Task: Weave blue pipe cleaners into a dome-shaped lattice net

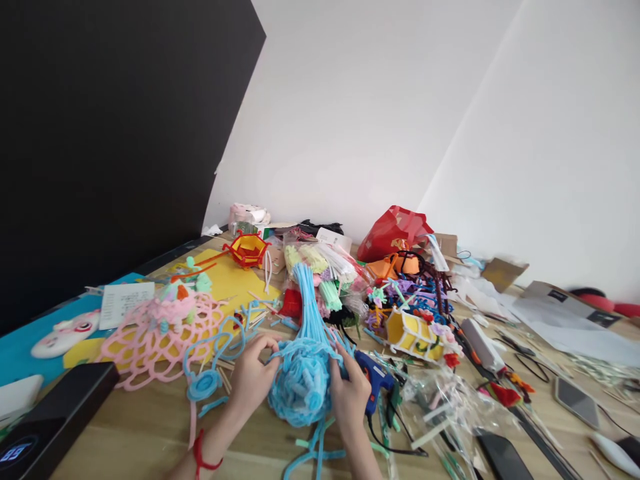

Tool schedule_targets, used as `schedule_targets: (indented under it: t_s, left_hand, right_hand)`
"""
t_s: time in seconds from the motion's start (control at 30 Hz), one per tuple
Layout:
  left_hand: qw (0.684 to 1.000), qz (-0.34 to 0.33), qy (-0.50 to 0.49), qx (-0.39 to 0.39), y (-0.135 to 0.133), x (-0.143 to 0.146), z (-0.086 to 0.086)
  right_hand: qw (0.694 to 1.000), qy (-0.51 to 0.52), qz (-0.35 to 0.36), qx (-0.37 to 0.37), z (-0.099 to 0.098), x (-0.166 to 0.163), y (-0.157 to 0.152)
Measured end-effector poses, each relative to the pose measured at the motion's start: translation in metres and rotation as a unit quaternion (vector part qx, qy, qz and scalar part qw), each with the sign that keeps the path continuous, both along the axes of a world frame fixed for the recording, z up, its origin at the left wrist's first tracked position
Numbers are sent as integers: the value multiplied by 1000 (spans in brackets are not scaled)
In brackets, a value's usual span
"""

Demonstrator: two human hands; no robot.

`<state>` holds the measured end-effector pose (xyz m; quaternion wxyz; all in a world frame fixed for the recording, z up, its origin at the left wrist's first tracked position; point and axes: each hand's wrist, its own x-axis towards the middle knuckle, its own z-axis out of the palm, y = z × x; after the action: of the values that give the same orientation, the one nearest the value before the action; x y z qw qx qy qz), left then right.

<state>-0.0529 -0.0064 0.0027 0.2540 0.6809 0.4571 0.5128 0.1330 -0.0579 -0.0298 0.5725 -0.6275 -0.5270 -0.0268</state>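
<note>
Light blue pipe cleaners are worked into a round, looped piece [300, 387] in front of me. A bundle of straight blue pipe cleaners [311, 307] lies just behind it, and I cannot tell whether the two are joined. At the piece's upper left edge, my left hand [256, 373] is closed in a pinch, thumb against finger. My right hand [350, 387] grips the opposite edge with bent fingers. Loose blue strands [315, 453] hang toward the table's front. A blue glue gun [373, 380] lies right beside my right hand.
Left of my hands lie a pink pipe-cleaner net [150, 353], a coiled blue piece [204, 385] and a black power bank [60, 417]. A yellow pipe-cleaner basket [413, 337], plastic wrapping [450, 407] and a phone [503, 457] lie to the right. Behind stands a red bag [393, 233].
</note>
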Motion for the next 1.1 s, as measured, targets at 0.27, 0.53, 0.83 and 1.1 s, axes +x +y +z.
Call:
schedule_targets:
  t_s: [0.27,0.53,0.83,1.1]
  left_hand:
    - [983,-175,-25,-50,-10,-2,13]
    - [991,-66,101,-48,-1,0,0]
    - [990,-15,130,50,-5,4,-11]
    - [987,-35,157,-4,-1,4,-4]
  right_hand:
    - [999,20,37,-35,0,-5,2]
    - [989,39,126,-69,20,-12,-3]
    - [998,-46,6,-45,2,-11,1]
    - [992,-58,86,-75,5,-8,3]
